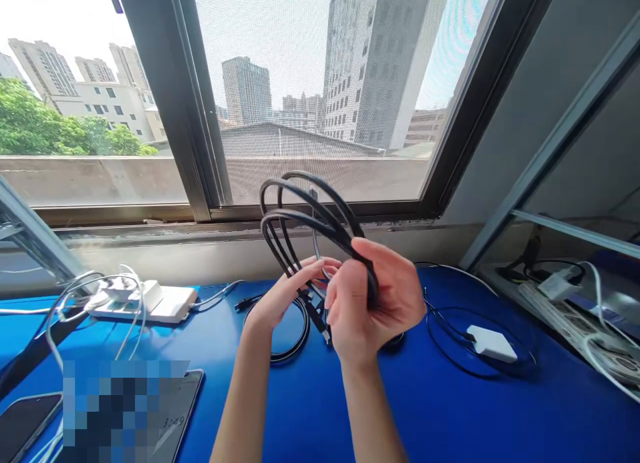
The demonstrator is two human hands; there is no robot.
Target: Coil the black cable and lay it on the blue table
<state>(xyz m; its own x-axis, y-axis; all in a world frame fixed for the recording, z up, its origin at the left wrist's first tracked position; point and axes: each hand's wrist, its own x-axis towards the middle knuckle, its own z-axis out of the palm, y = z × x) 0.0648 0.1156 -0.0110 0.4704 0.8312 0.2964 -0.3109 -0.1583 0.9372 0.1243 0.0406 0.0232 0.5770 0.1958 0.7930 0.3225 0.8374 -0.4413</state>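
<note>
A thick black cable (320, 216), wound into several loops, is held up in front of the window. My right hand (370, 303) is closed around one side of the coil, thumb on top. On the other side, my left hand (285, 293) has its thumb and fingers around the lower part of the loops, partly hidden behind them. A connector (320, 320) with a metal tip hangs between my hands. Beneath, another thin black coiled cable (293, 356) lies on the blue table (280, 416), its plug (244, 304) pointing left.
At the left are a white power strip (170, 304) with white cords, a tablet (187, 410) and a phone (25, 420). A white adapter (493, 344) with a thin black cable lies at the right. Metal frame bars (550, 150) stand on both sides; the window sill (250, 230) is behind.
</note>
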